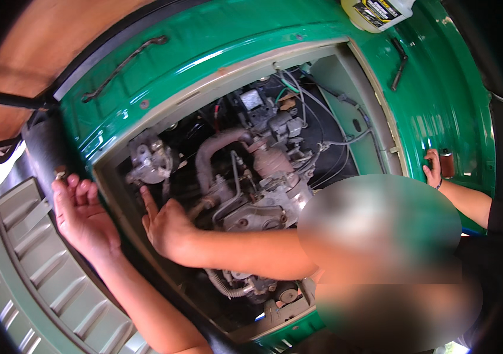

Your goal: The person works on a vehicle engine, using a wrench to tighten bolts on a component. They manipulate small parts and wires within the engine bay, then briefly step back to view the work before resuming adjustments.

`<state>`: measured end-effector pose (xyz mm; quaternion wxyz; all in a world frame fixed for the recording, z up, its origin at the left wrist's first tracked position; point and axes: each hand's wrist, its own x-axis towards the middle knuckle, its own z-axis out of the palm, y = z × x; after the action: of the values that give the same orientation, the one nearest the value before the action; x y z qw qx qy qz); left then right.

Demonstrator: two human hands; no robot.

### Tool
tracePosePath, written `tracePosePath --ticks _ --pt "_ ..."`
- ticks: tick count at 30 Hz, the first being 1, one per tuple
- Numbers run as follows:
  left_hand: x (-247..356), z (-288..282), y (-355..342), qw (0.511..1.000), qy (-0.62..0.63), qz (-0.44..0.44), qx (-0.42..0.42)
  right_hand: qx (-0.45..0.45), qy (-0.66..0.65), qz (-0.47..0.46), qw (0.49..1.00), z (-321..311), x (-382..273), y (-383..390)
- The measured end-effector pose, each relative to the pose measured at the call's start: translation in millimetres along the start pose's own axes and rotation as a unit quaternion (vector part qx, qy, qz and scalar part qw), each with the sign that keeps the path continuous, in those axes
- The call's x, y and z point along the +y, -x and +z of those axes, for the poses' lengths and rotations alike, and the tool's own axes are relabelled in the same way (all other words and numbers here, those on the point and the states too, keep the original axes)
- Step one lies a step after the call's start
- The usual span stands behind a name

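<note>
Brown and shiny, a small part (60,171), hard to make out, is pinched by the half-curled left hand (89,217); the right hand I cannot see.

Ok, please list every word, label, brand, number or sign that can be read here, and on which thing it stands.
Jug, black-and-yellow label: bold lettering, which I do not copy out; its smaller print is too small to read.
Pale patch near the engine: too blurred to tell if it bears text.
I can make out no other text.
</note>
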<state>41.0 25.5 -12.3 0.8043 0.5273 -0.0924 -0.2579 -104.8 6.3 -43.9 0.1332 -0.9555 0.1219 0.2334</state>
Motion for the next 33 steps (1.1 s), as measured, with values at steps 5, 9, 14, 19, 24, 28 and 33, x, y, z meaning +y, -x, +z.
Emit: tracePosePath --ticks 5,9,14,19,24,28,33 --pt "2 -7 -3 0.999 -0.024 -0.009 -0.021 0.021 -0.017 0.020 0.999 11 -6 1" --pt "2 -10 -4 0.999 -0.043 -0.002 -0.018 -0.020 -0.061 0.005 0.998 7 -7 -7" --pt "4 -8 -2 0.998 -0.062 0.001 -0.010 -0.019 -0.061 0.004 0.998 -5 -3 3" --pt "3 -3 2 0.996 -0.068 0.000 -0.056 0.017 -0.054 0.025 0.998 -3 0 9" --pt "-4 -5 5 0.992 -0.112 0.025 -0.060 0.188 -0.211 -0.035 0.959 -20 38 61" --pt "-4 2 11 0.989 -0.142 0.042 -0.002 0.099 -0.347 0.057 0.931 -46 178 105" --pt "-2 -5 9 0.987 -0.147 0.030 -0.064 -0.061 -0.366 0.098 0.923 -16 262 123"
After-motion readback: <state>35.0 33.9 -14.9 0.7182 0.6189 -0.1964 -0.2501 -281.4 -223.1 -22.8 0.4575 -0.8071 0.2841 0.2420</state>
